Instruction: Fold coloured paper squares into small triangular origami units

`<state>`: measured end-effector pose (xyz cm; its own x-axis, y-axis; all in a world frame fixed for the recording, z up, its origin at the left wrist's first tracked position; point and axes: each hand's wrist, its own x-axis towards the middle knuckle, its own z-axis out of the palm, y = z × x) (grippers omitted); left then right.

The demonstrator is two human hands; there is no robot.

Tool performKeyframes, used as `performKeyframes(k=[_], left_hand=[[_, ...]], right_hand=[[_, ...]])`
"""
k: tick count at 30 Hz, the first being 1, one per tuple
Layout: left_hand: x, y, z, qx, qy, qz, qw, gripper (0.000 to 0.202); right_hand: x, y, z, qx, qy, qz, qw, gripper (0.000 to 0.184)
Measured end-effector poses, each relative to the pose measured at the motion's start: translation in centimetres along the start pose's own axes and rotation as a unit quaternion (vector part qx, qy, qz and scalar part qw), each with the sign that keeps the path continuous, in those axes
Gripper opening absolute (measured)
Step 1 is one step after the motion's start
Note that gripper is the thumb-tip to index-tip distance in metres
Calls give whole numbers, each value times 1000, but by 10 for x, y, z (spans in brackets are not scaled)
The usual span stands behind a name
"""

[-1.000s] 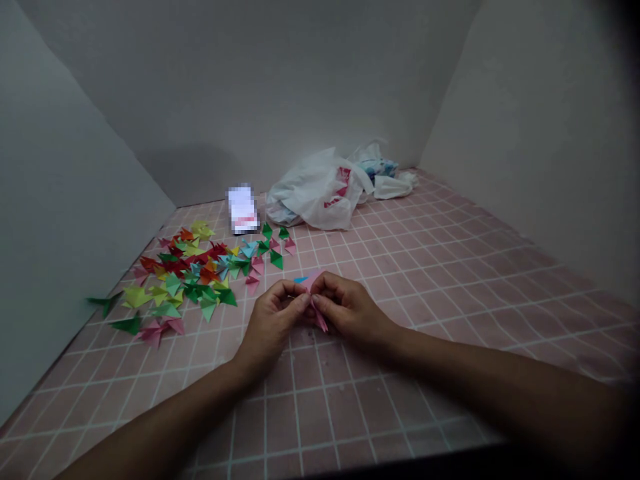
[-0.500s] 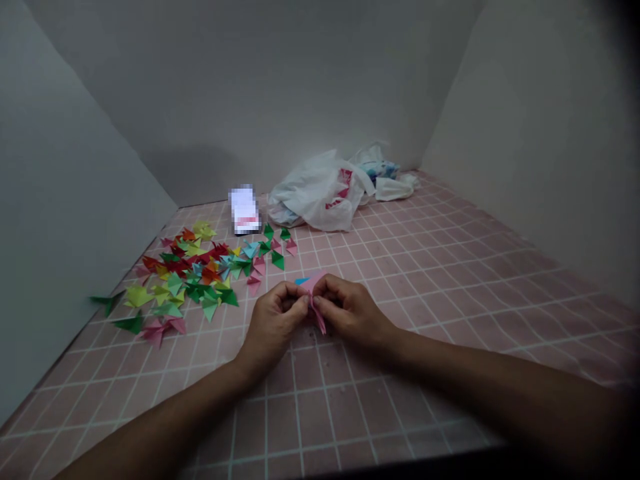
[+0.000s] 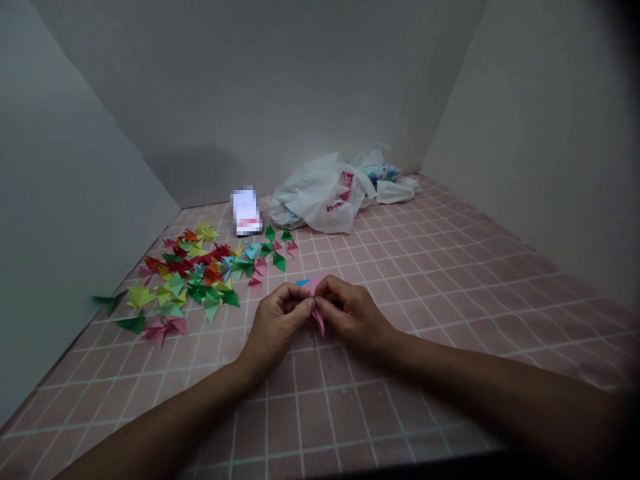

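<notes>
Left hand [image 3: 274, 327] and right hand [image 3: 361, 317] pinching pink paper [image 3: 319, 321], folds hard to see, blue piece [image 3: 302, 283] just beyond

No legible txt: red print [image 3: 346, 180] on wht bag [image 3: 305, 193] & phone scrn [image 3: 245, 205] blurred.

Smooth grey back wall [image 3: 280, 80], flat grey left wall [image 3: 60, 213] meeting it at a corner, plain grey right wall [image 3: 540, 147] opposite, broad pink white-gridded surface [image 3: 480, 300] spreading between them, soft dark shadow [image 3: 197, 167] low on the back wall, dim light overall.
</notes>
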<state>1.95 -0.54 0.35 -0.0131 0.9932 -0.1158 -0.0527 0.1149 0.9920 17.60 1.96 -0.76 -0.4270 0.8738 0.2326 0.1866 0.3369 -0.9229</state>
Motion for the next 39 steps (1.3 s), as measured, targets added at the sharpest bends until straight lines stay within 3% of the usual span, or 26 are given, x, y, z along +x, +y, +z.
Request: performKeyframes(k=[12, 20, 39], left_hand=[[-1, -1, -1, -38, -28, -7, 999, 21], [-1, 2, -5, 72, 5, 64, 995, 13], [5, 0, -8, 58, -17, 52, 997, 16]], right_hand=[[1, -2, 0, 76, -13, 37, 996, 14], [1, -4, -1, 0, -3, -4, 1000, 14], [0, -4, -2, -21, -12, -11, 1000, 16]])
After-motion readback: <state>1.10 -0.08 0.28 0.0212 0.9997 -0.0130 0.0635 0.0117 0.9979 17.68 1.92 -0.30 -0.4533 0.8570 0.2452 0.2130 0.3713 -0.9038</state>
